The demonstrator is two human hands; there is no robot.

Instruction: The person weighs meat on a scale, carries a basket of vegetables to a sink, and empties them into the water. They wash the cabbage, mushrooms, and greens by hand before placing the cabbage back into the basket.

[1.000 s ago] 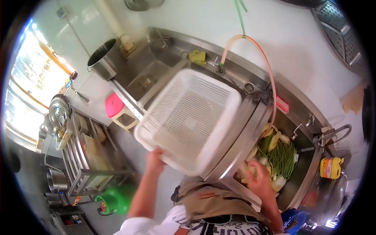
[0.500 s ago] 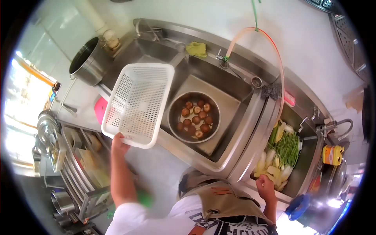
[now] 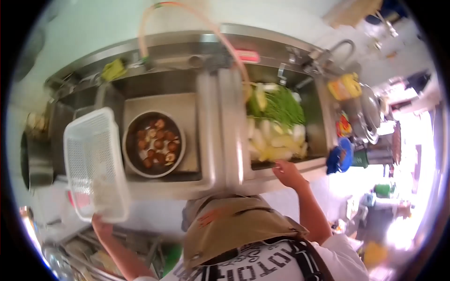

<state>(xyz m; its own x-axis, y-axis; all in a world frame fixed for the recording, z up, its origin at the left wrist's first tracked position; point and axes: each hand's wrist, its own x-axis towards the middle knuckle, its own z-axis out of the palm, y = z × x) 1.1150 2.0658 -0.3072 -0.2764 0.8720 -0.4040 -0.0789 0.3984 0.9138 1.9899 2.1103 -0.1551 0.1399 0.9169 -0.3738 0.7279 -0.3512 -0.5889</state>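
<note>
My left hand (image 3: pixel 101 225) is closed on the near rim of a white perforated plastic basket (image 3: pixel 96 159), holding it tilted at the left of the sink. Nothing shows inside the basket. Beside it, a round metal bowl (image 3: pixel 180 161) with several brown mushrooms (image 3: pixel 158 141) rests in the middle sink basin (image 3: pixel 190 107). My right hand (image 3: pixel 287 173), its fingers loosely curled and without a visible object, hovers by the front edge of the right basin. In that basin lie pale, elongated vegetables (image 3: pixel 276 143) and a bunch of thin green stalks (image 3: pixel 286 105).
An orange hose (image 3: pixel 187 10) arches over the sinks. A yellow-green cloth (image 3: pixel 113 70) lies on the back ledge. A large steel pot (image 3: pixel 37 159) stands at the far left. To the right are a yellow jug (image 3: pixel 344 87) and a blue object (image 3: pixel 341 155). A rack (image 3: pixel 89 248) sits below left.
The view has swung toward the right, so the sinks appear further left. My left hand keeps its hold on the basket, and my right hand stays near the right basin's front edge.
</note>
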